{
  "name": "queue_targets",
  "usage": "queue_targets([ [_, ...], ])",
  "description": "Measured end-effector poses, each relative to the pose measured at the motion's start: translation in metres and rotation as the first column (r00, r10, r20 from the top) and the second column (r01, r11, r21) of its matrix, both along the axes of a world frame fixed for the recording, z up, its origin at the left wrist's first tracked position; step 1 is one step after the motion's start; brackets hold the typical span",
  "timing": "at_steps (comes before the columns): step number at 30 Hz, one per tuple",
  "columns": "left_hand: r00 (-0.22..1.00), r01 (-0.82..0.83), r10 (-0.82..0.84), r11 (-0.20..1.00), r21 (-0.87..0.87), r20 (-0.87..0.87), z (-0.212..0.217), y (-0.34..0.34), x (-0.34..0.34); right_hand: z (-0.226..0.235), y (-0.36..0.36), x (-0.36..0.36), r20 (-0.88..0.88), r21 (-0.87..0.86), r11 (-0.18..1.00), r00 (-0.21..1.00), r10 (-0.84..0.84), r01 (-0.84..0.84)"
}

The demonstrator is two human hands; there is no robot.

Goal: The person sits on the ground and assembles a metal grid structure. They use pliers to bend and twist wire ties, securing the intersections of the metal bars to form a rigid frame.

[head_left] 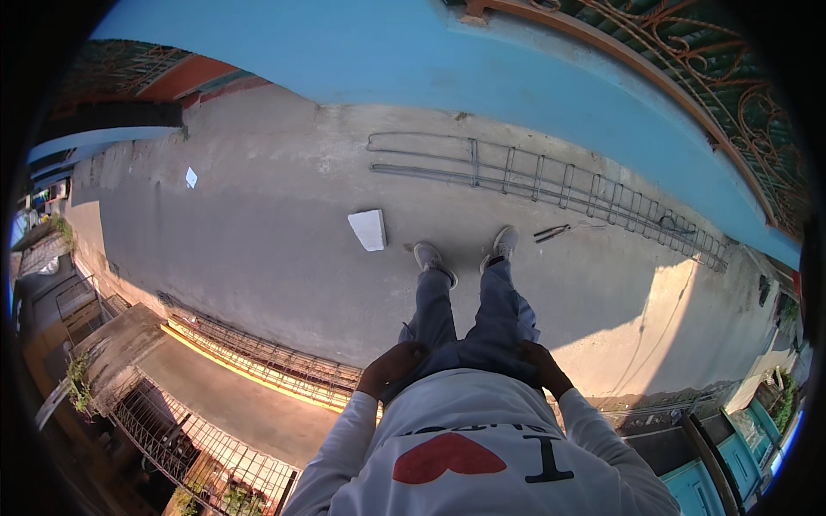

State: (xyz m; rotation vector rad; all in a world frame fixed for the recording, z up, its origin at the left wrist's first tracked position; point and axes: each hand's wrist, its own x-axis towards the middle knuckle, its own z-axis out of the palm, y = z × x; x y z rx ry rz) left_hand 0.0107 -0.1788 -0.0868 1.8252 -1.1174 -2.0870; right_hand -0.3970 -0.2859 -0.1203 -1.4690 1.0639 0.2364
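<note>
Both my hands are down at the sides of my grey-blue trousers (437, 316), at hip height. My left hand (392, 367) is closed at the left hip, its fingers curled against the trouser cloth. On the other side my right hand (544, 367) grips the cloth at the right hip, with part of its fingers hidden. The cloth bunches beside both hands. A white shirt (482, 404) with a red heart covers my front. My feet, in grey shoes (433, 261), stand apart on the concrete floor (284, 249).
A white slab (368, 230) lies left of my feet. Long-handled pliers or cutters (552, 232) lie to their right, near a long steel rebar cage (551, 176) along the blue wall (379, 60). A small white piece (191, 177) lies far left. More rebar (258, 353) runs along the near-left edge.
</note>
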Motion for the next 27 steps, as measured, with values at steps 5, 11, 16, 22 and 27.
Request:
queue_targets([
  [5,0.981,0.168,-0.157,0.981,0.097,-0.111,-0.020,-0.019,-0.033,-0.012,-0.020,-0.013,-0.376,0.103,0.981,0.919,-0.115,0.165],
  [11,0.917,0.390,-0.395,0.917,-0.084,-0.052,-0.041,-0.038,-0.080,-0.031,-0.044,-0.046,-0.480,-0.083,0.977,0.851,-0.211,0.195],
  [16,0.850,0.526,-0.516,0.843,0.118,-0.102,-0.003,-0.093,-0.101,-0.063,-0.032,-0.092,-0.525,-0.052,0.977,0.826,-0.204,0.209],
  [22,0.850,0.526,-0.498,0.813,0.249,-0.170,0.005,-0.093,-0.101,-0.027,-0.172,-0.116,-0.453,-0.373,0.926,0.859,-0.240,0.062],
  [27,0.785,0.615,-0.539,0.736,0.283,-0.304,-0.044,-0.048,-0.095,-0.054,-0.298,-0.057,-0.081,-0.636,0.725,0.911,-0.404,0.265],
])
